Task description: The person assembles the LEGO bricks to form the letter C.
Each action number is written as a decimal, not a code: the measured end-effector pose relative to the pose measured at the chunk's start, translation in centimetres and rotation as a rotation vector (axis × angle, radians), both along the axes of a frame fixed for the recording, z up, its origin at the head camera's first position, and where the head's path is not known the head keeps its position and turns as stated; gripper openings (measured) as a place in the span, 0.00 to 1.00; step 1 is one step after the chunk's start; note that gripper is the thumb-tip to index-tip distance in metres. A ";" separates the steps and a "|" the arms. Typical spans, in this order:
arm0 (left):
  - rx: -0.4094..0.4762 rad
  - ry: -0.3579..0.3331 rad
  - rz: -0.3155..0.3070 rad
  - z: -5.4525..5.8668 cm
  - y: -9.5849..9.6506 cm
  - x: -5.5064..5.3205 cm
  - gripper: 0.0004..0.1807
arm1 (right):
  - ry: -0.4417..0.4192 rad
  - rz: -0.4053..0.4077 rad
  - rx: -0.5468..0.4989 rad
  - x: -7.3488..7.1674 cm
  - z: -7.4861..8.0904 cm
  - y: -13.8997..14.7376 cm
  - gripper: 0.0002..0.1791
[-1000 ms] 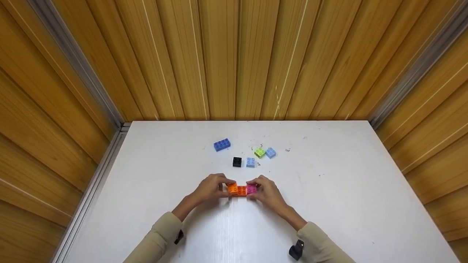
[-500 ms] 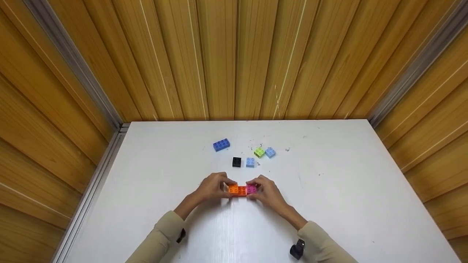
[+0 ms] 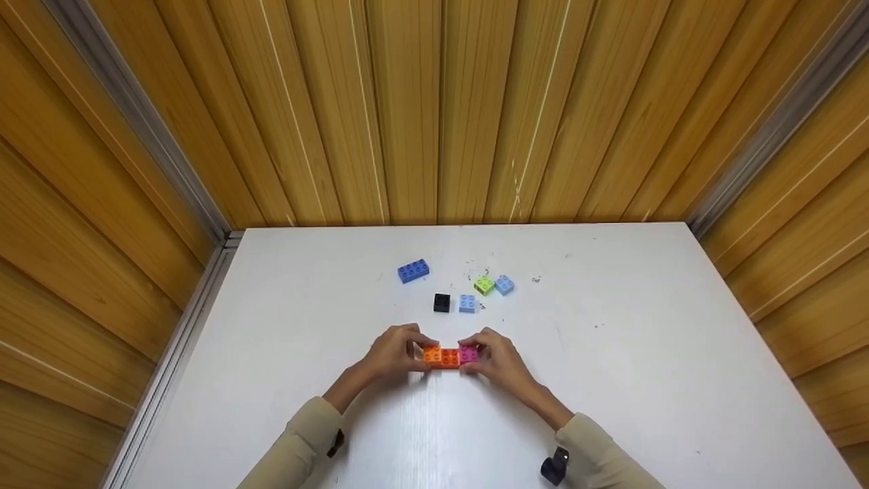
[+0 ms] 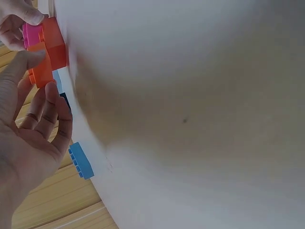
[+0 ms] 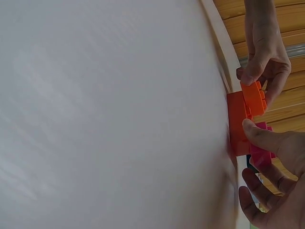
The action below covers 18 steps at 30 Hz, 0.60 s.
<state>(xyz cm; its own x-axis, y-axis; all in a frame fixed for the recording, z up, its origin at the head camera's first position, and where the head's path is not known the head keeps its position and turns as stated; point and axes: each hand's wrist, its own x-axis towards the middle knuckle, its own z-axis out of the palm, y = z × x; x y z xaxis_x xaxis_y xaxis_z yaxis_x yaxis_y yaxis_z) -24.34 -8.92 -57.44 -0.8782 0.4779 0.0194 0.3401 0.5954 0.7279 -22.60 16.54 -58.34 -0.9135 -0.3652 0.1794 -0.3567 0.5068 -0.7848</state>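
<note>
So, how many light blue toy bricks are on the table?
2: one light blue four-stud brick just right of the black brick; another farther back, right of the lime green brick. No other shows.

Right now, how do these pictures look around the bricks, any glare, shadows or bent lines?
Head view: a pale glare streak on the white tabletop, on the near side of the red brick; left wrist view: a broad, soft brownish shadow over a dim tabletop, the long blue brick readable; right wrist view: whitish streaks at left, the tabletop's edge bowed, probably lens distortion.
</note>
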 end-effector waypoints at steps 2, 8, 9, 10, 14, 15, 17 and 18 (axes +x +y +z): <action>0.001 -0.007 0.002 0.0 0.1 0.0 0.22 | -0.004 -0.001 0.000 0.0 0.0 0.0 0.21; -0.040 0.021 -0.007 0.4 0.3 0.1 0.22 | 0.015 0.003 0.018 0.2 -0.1 0.0 0.21; -0.045 0.024 -0.009 0.5 0.4 0.1 0.22 | 0.018 0.005 0.021 0.2 -0.1 0.0 0.21; -0.048 0.025 -0.010 0.5 0.4 0.1 0.22 | 0.019 0.005 0.024 0.2 -0.1 0.0 0.21; -0.048 0.029 -0.022 0.6 0.4 -0.1 0.22 | 0.014 0.003 0.017 0.2 -0.1 0.0 0.22; -0.045 0.027 -0.027 0.6 0.4 -0.2 0.22 | 0.015 0.002 0.015 0.1 -0.1 0.0 0.22; -0.045 0.035 -0.048 0.6 0.2 -0.3 0.22 | 0.015 0.001 0.010 0.1 -0.1 0.0 0.22; -0.047 0.039 -0.061 0.6 0.1 -0.5 0.21 | 0.016 0.001 0.009 0.1 0.0 -0.1 0.22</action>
